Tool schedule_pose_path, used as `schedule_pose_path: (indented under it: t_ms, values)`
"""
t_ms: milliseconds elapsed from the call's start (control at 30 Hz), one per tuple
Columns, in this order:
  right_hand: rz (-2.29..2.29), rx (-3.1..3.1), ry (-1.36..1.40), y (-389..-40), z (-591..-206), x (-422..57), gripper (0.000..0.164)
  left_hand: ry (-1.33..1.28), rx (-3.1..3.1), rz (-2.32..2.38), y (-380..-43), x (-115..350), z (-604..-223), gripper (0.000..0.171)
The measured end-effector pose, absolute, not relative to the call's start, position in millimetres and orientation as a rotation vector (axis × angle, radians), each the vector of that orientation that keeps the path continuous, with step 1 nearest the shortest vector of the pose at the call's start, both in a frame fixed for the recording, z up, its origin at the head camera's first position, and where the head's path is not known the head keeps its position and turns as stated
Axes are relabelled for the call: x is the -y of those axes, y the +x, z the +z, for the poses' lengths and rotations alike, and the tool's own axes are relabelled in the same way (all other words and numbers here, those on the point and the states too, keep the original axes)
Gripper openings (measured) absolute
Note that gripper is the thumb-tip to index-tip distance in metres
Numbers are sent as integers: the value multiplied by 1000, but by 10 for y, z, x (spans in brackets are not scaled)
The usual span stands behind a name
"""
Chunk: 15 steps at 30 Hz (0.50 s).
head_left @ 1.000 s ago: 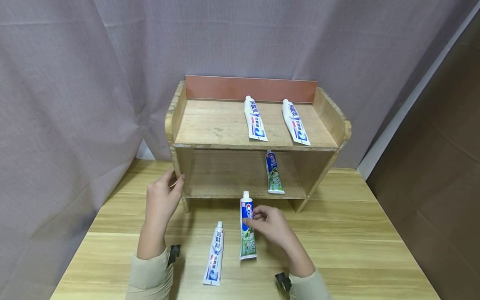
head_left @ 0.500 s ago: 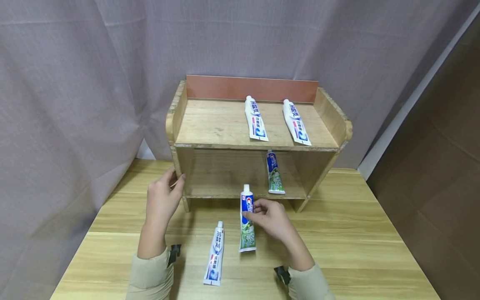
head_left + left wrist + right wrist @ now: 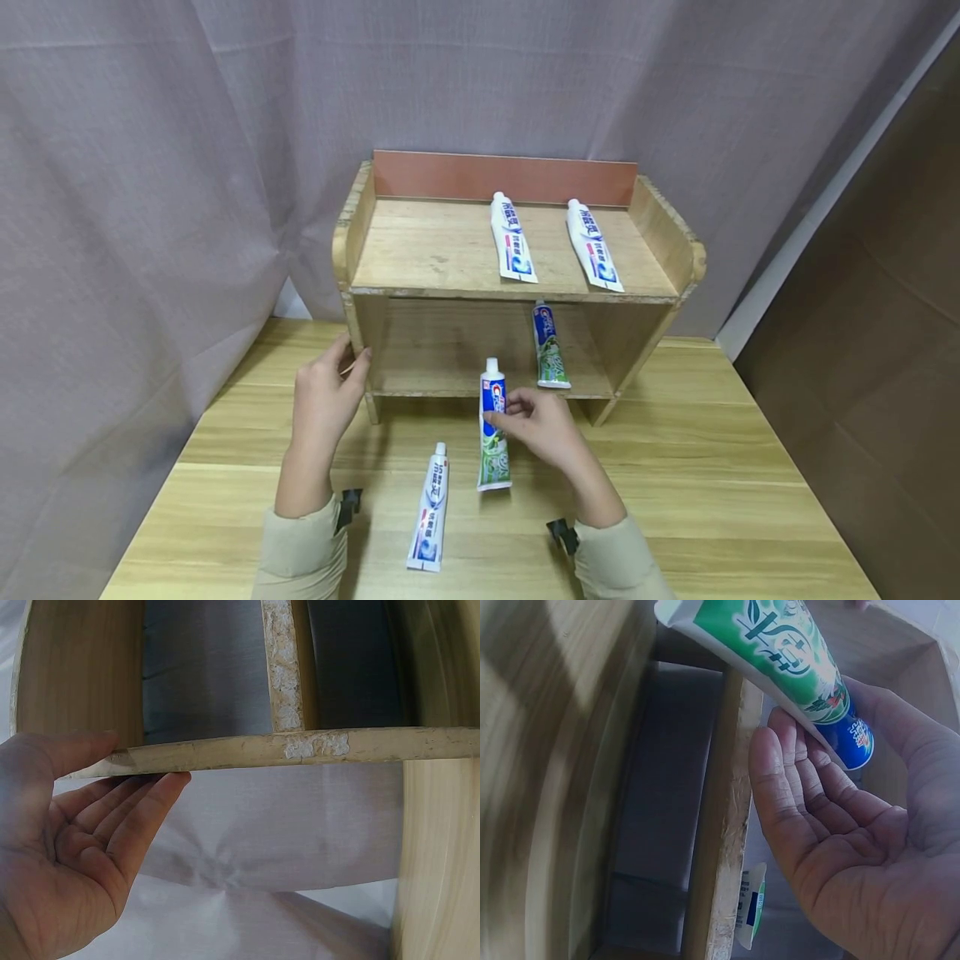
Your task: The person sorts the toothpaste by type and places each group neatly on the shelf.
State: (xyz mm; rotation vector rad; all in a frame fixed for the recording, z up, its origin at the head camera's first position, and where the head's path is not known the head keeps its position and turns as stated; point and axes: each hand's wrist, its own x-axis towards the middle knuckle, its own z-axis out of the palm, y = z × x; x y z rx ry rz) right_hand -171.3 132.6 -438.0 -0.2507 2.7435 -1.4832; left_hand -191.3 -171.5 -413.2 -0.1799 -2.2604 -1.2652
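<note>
A green and blue toothpaste tube (image 3: 493, 450) is pinched between the thumb and fingers of my right hand (image 3: 543, 425), cap pointing away, in front of the lower shelf. My left hand (image 3: 322, 400) grips the left side panel (image 3: 225, 752) of the small wooden rack, thumb on one face and fingers on the other. Another green and blue tube (image 3: 551, 346) lies on the lower shelf, right of the middle. Two white toothpaste tubes (image 3: 513, 237) lie on the upper shelf. One white toothpaste tube (image 3: 429, 510) lies on the table between my forearms.
The two-level wooden rack (image 3: 442, 293) stands on a wood-grain table (image 3: 720, 500), with a reddish board (image 3: 502, 177) along its back. A grey curtain (image 3: 465, 75) hangs behind it. A brown panel (image 3: 870, 333) borders the right side.
My right hand has carried the green and blue tube forward, closer to the lower shelf's front edge. The left hand keeps its place on the rack's side.
</note>
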Motion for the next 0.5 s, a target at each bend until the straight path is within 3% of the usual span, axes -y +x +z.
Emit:
schedule_pose_path:
  t_ms: [500]
  values:
    - [-1468, -2733, -225, -1810, -4313, -1333, 32, -188, 2262, -1253, -1908, 1716, -4130, 31]
